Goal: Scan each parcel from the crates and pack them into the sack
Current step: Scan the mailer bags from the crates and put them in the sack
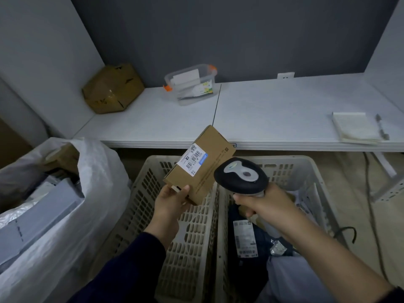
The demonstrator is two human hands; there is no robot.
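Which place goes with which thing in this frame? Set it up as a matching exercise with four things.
Things:
1. small cardboard parcel
2. scanner
3. notepad
4. clear tub

Places:
A. on the table, far right, beside a pen
B. held in the left hand
C. at the back of the table, left of the middle
D. gripped in the right hand

Pairs: 1-B, 2-D, 3-A, 4-C
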